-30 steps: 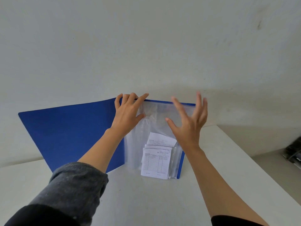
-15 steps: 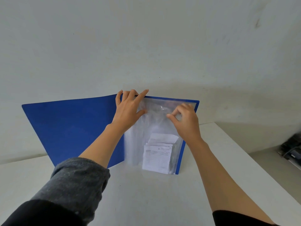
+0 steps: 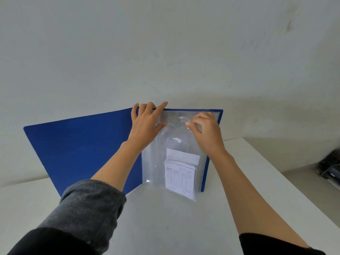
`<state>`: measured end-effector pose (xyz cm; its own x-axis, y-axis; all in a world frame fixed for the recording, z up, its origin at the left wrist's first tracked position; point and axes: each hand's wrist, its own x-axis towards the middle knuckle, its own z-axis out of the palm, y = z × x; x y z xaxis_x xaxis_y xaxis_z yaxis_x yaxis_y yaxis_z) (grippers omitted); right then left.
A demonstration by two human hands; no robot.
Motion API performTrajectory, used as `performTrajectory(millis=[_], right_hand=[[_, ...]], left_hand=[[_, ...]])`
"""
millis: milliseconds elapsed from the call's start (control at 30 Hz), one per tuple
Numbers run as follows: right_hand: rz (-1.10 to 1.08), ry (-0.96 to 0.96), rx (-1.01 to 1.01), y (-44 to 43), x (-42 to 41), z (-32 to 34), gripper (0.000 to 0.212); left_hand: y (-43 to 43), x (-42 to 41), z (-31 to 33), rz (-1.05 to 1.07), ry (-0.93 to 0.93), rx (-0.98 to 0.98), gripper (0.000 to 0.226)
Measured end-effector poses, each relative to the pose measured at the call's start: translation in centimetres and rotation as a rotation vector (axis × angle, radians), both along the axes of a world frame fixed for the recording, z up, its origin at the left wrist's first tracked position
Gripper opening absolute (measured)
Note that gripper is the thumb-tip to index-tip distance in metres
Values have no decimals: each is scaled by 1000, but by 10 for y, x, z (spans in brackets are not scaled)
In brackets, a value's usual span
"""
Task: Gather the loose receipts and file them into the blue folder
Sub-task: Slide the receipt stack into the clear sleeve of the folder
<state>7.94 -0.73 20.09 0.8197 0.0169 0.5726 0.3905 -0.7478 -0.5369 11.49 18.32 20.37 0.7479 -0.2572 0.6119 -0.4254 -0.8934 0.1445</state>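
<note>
HANDS AT THE FOLDER: A person had a blue folder (image 3: 82,148) standing upright and open on a white bench (image 3: 174,227), at twelve o'clock from where they leaned. Its bare cover swung out toward nine o'clock, and a clear sleeve (image 3: 156,162) faced them on the three o'clock side. The left hand (image 3: 147,124) gripped the folder's top edge at the spine, with fingers curled over the rim, forefinger laid along it and thumb pressed to the plastic. The right hand (image 3: 206,131), fingers bunched, pinched the crinkled upper part of the sleeve, near the folder's top corner at two o'clock. The receipts (image 3: 180,173) sat in a small stack at the six o'clock end of the sleeve, their lower edge near the bench. Whether every slip was wholly inside the pocket could not be told. A dark object (image 3: 329,168), blurred, lay beyond the bench at three o'clock.

The filing looked all but done, and the step in hand appeared to be settling and flattening the pocket. Doing it well would likely mean holding the spine firm so the standing folder did not tip. The plastic should be smoothed downward rather than tugged, since thin film creases easily, and the stack's lowest corner checked before the cover is closed.
</note>
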Motion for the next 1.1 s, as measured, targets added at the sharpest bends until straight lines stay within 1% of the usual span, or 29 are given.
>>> performTrajectory(millis=[67, 100, 200, 267, 367, 433, 500, 533, 600, 667, 733, 833, 900, 967, 1033, 1100], right_hand=[[4, 36, 30, -6, -1, -2, 9], [3, 57, 44, -9, -2, -3, 7], [-10, 96, 50, -9, -4, -4, 27], [18, 105, 64, -7, -4, -3, 32], [57, 164, 67, -8, -6, -3, 23], [35, 274, 6, -14, -5, -5, 24], [-12, 325, 0, -13, -3, -7, 19], [-49, 308, 17, -12, -3, -7, 22], [-116, 235, 47, -5, 0, -5, 36], [-141, 170, 97, 1, 0, -3, 46], [-123, 140, 119, 4, 2, 0, 47], [-64, 159, 82, 3, 5, -2, 33], [-72, 156, 92, 1, 6, -4, 27], [-115, 144, 133, -1, 8, -5, 31], [-148, 133, 167, -2, 8, -5, 40], [-152, 122, 146, 0, 8, -5, 44]], left_hand=[[1, 1, 0, 5, 4, -2, 63], [2, 1, 0, 6, 3, -4, 64], [1, 1, 0, 2, 0, 5, 64], [-2, 0, -1, -7, 6, 18, 66], [-1, 0, -1, -1, 14, 14, 69], [0, -1, -1, -2, 12, 11, 69], [1, -2, -1, -6, 19, 12, 69], [0, -2, 0, -9, 23, 15, 70], [-1, -3, 1, -14, 24, 28, 70], [-2, -4, 2, -20, 25, 29, 70], [1, -4, 2, -15, 24, 21, 68], [8, -3, 1, -15, 9, 14, 65], [11, -3, 1, -21, 5, 22, 66], [10, -2, 2, -26, 11, 25, 66], [9, -2, 2, -23, 16, 29, 67], [7, -1, 1, -25, 18, 41, 67]])
